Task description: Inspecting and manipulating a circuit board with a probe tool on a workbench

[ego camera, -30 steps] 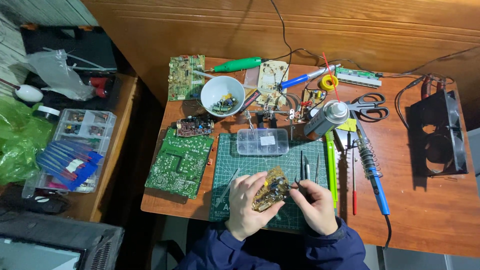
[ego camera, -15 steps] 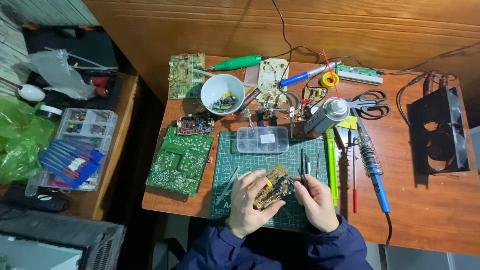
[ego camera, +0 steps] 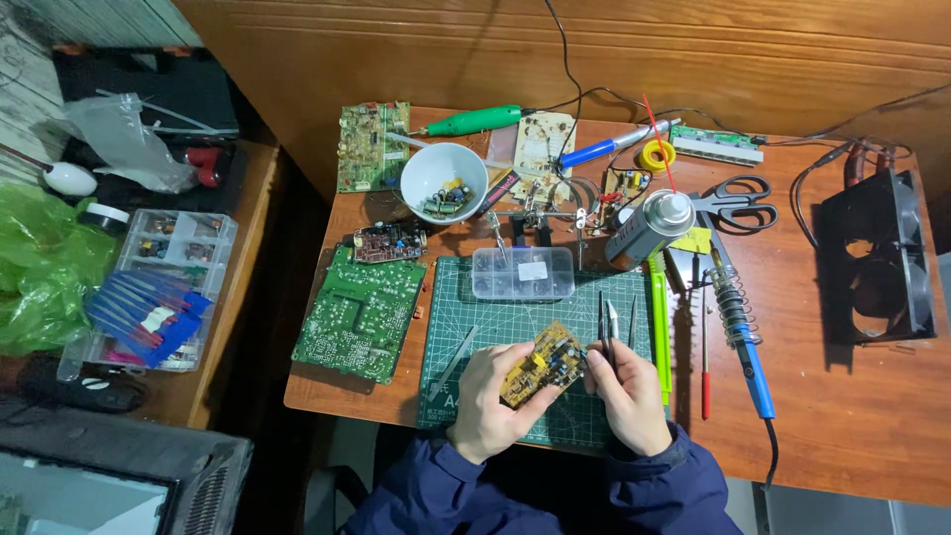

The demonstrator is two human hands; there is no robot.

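**A:** From the head camera, what is the surface like?

**B:** A wooden table (ego camera: 852, 416) against a wood-panelled wall, with a green cutting mat (ego camera: 466, 297) at its front edge. A lower side table on the left carries a clear parts organiser (ego camera: 168, 258) and a green plastic bag (ego camera: 40, 267).

**A:** And around the mat?

**B:** A large green circuit board (ego camera: 359, 315) lies just left of it, a clear plastic box (ego camera: 523, 272) sits at its top, a white bowl (ego camera: 444, 182) stands beyond. A blue-handled soldering iron (ego camera: 745, 347), scissors (ego camera: 735, 202) and a black fan (ego camera: 877, 260) are to the right.

**A:** The hands?

**B:** The left hand (ego camera: 490, 401) is curled around a small yellow circuit board (ego camera: 542, 364), held tilted over the mat's near part. The right hand (ego camera: 629, 396) is closed on tweezers (ego camera: 602, 332), tips pointing away, just beside the board's right edge
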